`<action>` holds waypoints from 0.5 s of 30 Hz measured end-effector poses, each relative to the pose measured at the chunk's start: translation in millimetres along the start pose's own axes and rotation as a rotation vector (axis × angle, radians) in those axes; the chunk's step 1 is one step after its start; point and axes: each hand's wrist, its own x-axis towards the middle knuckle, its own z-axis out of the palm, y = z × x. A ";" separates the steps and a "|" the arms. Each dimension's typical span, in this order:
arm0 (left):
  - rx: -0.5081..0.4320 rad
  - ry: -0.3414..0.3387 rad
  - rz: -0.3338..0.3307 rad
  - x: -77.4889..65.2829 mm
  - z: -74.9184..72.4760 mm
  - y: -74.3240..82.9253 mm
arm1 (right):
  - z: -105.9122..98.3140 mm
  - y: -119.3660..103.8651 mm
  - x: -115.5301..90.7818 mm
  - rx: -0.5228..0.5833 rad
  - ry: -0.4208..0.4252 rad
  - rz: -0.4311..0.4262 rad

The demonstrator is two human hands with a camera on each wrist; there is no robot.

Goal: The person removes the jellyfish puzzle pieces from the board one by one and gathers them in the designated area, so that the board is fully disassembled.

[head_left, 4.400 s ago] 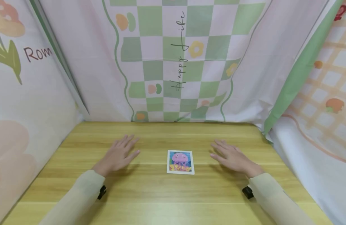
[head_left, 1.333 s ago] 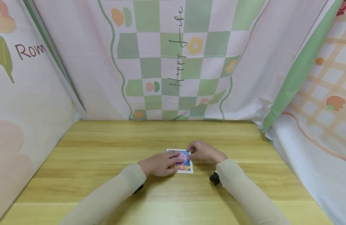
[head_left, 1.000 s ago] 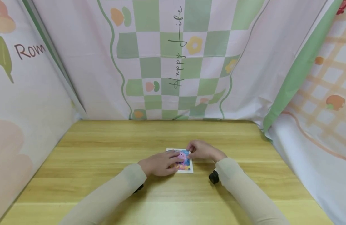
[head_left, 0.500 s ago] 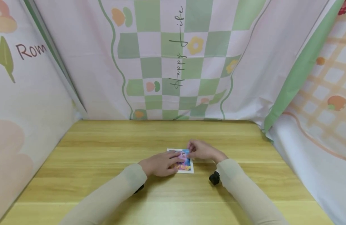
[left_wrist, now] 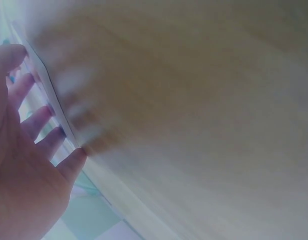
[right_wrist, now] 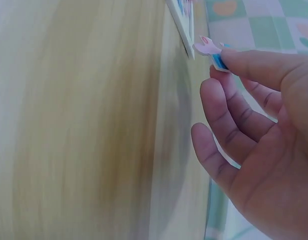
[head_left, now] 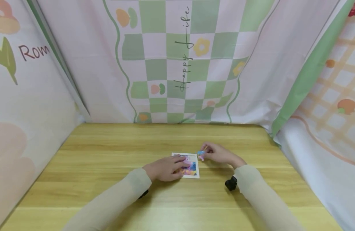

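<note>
A small jigsaw puzzle with a white frame (head_left: 198, 170) lies on the table, its picture a pink jellyfish over blue and yellow. My left hand (head_left: 164, 168) rests on its left part, fingers spread and fairly straight, covering much of the picture. In the left wrist view the fingertips touch the puzzle's surface. My right hand (head_left: 219, 154) is just off the upper right corner, pinching a blue and pink puzzle piece (right_wrist: 213, 51) between thumb and fingers. A pale gap shows along the top right of the picture.
The wooden table (head_left: 122, 205) stretches around the puzzle. Behind it hangs a checkered curtain (head_left: 181, 73), with printed cloths at the left and right sides. A black wrist camera (head_left: 231, 183) sits under the right cuff.
Both hands came in from the sides to the puzzle. My right hand has since lifted a piece from its upper right corner and drawn it rightward. The left hand has stayed put lately.
</note>
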 end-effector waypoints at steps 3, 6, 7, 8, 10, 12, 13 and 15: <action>-0.002 0.012 0.008 0.2 0.8 -0.3 | -10.1 9.6 -9.3 0.038 0.012 0.013; 0.002 0.012 0.006 0.4 1.6 -0.6 | -20.9 19.9 -18.8 0.061 0.021 0.044; 0.003 0.010 0.003 0.4 1.7 -0.7 | -24.4 23.6 -21.8 0.062 0.026 0.058; 0.006 0.006 -0.001 0.3 1.9 -0.6 | -28.4 27.2 -25.2 0.061 0.026 0.064; 0.012 -0.001 -0.007 0.4 2.2 -0.6 | -36.3 34.4 -31.8 0.063 0.034 0.087; 0.013 -0.007 -0.013 0.1 2.1 -0.4 | -44.0 41.7 -38.0 0.067 0.043 0.101; 0.013 -0.007 -0.015 -0.1 2.0 -0.3 | -47.9 45.3 -40.9 0.068 0.051 0.107; 0.015 -0.006 -0.016 0.5 2.5 -0.7 | -55.1 52.3 -46.7 0.064 0.066 0.115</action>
